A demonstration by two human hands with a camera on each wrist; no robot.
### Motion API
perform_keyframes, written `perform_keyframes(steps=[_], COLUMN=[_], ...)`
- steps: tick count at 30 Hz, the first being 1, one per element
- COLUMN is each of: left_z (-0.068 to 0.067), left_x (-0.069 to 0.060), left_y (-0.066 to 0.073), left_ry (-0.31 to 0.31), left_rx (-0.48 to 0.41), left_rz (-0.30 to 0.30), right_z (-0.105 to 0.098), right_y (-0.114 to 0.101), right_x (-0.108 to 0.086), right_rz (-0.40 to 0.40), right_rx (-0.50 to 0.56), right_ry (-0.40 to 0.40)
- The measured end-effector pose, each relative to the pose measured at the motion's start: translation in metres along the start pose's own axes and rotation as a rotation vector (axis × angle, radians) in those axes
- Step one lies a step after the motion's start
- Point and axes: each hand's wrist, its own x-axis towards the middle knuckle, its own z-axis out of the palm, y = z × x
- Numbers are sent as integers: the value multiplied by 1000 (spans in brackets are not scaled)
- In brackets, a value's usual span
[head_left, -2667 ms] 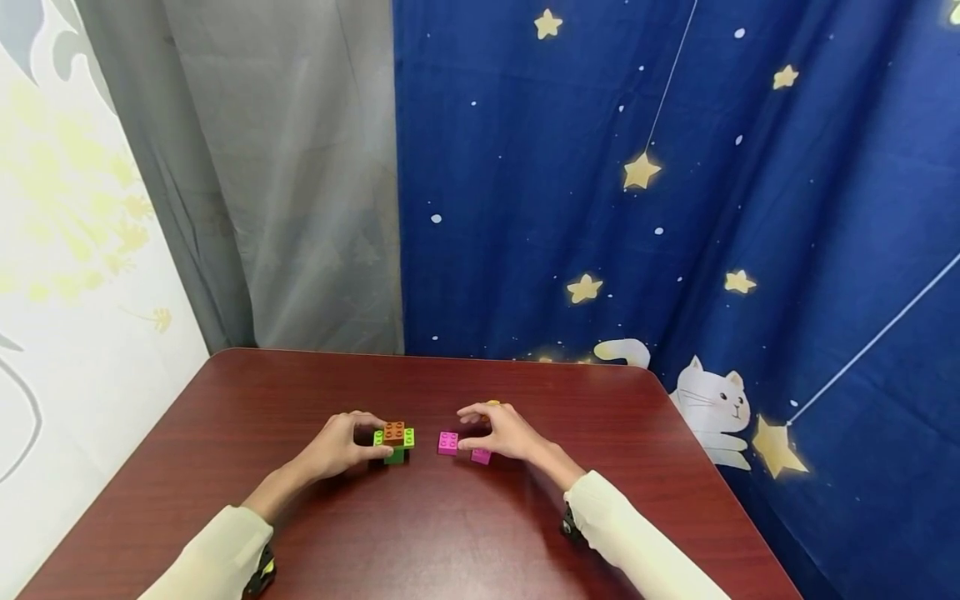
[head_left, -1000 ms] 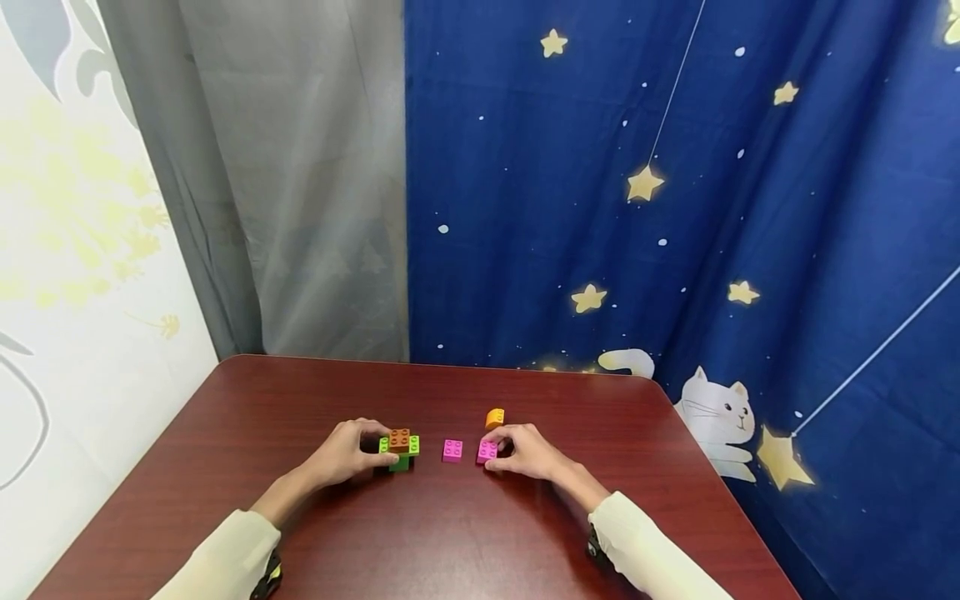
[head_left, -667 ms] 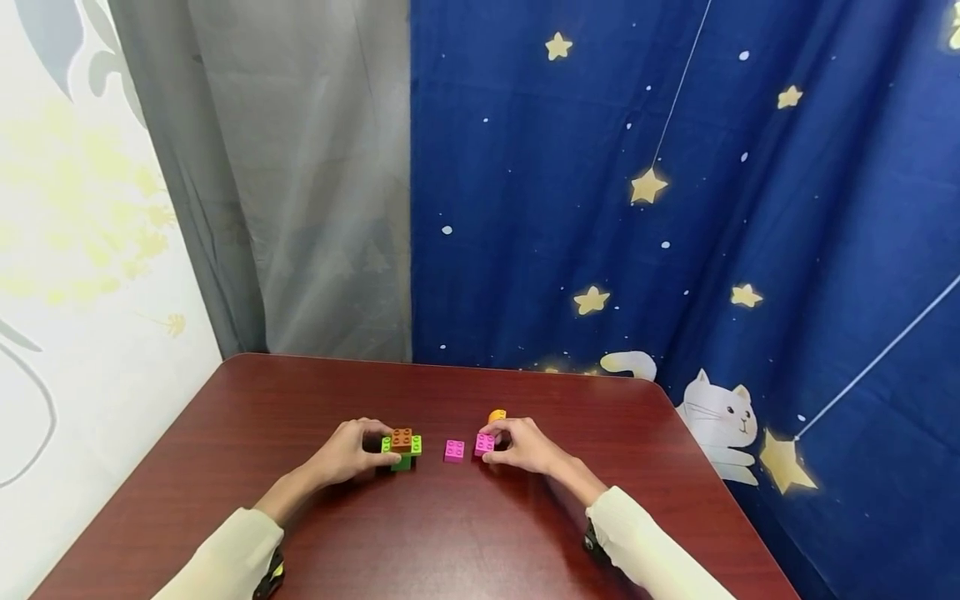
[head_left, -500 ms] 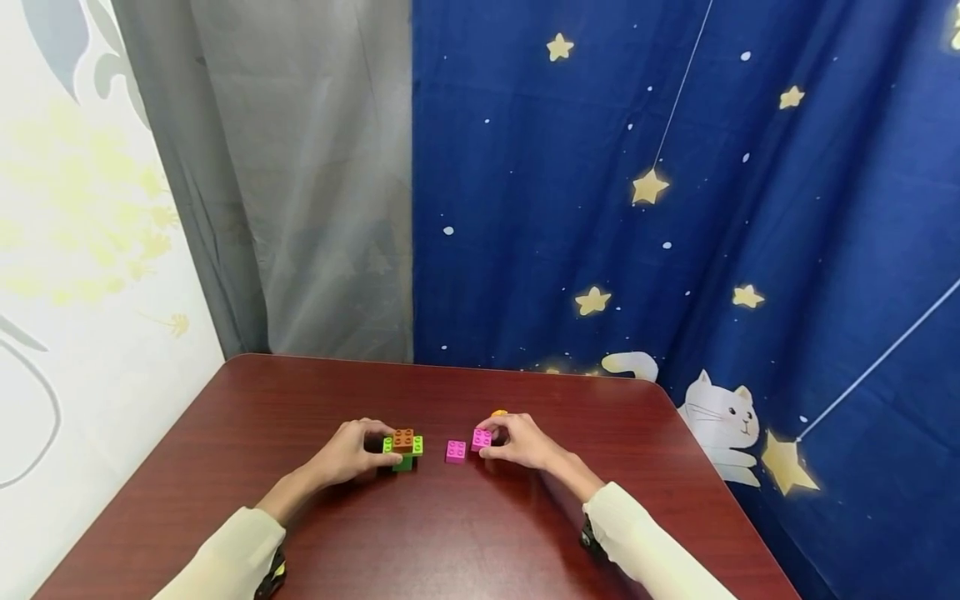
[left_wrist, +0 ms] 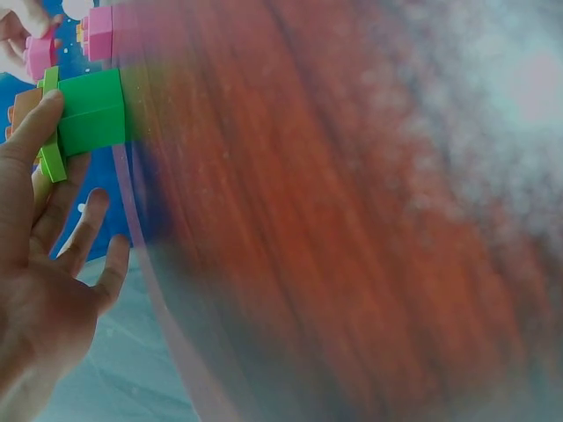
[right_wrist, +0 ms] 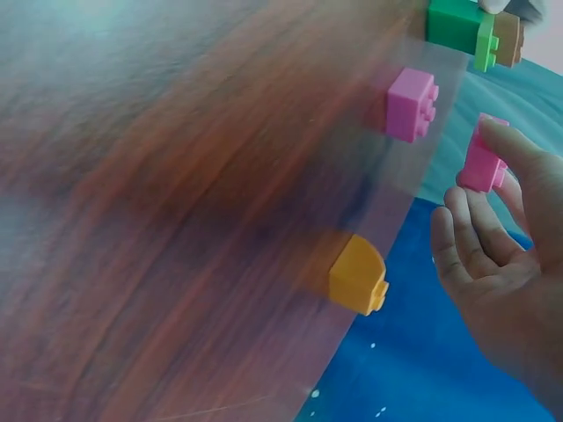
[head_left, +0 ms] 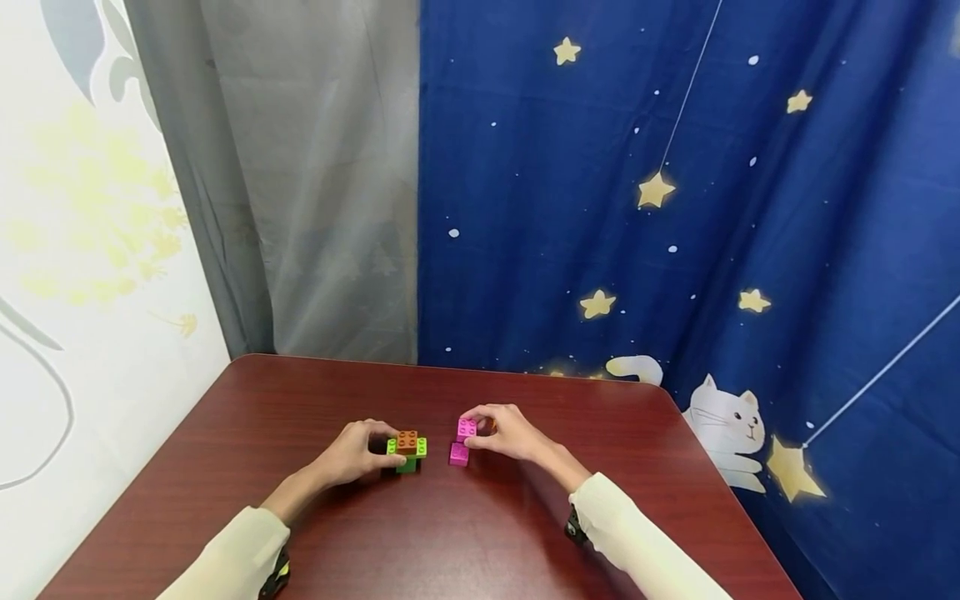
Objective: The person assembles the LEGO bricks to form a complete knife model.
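My left hand (head_left: 351,454) pinches a stack at its lime layer, the lime brick (left_wrist: 52,163) lying between an orange-brown brick (head_left: 407,442) on top and a green brick (left_wrist: 92,112) below. To its right, my right hand (head_left: 513,433) holds a pink brick (right_wrist: 484,158) between thumb and fingers, raised off the table. A second pink brick (right_wrist: 410,105) stands on the table, just below the held one in the head view. The right wrist view shows a gap between the two pink bricks.
A yellow-orange brick (right_wrist: 356,274) with a curved side stands on the table, mostly hidden behind my right hand in the head view. The dark red table (head_left: 420,533) ends at a grey and blue curtain (head_left: 525,208) behind.
My right hand has reached the right-hand pink brick, gripped it, lifted it and carried it left towards the other pink brick. My left hand keeps its hold on the stack; the head view has shifted slightly.
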Motion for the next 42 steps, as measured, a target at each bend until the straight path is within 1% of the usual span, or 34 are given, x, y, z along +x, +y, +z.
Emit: perform_keyframes(steps=[5, 9, 13, 16, 18, 25, 28, 30, 35, 42], left_z=[1, 1, 1, 2, 2, 2, 1, 1, 0, 1], left_x=[-1, -1, -1, -1, 0, 1, 1, 1, 2, 2], left_y=[0, 1, 2, 2, 3, 5, 4, 4, 3, 0], left_ry=[-4, -2, 5, 12, 13, 12, 10, 5, -2, 13], left_rx=[-4, -12, -11, -11, -8, -2, 0, -7, -8, 22], left_rz=[-8, -21, -50, -56, -47, -43, -32, -36, -33, 25], right_z=[1, 2, 3, 4, 5, 9, 12, 13, 18, 28], right_y=[-6, -11, -17, -21, -24, -34, -38, -41, -49, -57], right_x=[8, 14, 20, 26, 29, 38, 42, 44, 49, 53], right_rz=[-30, -38, -31, -22, -26, -74, -103, -114, -103, -91], right_rx=[1, 12, 37, 60, 75, 24, 25, 28, 43, 44], right_ry=[-1, 1, -4, -7, -7, 7, 24, 28, 6, -26])
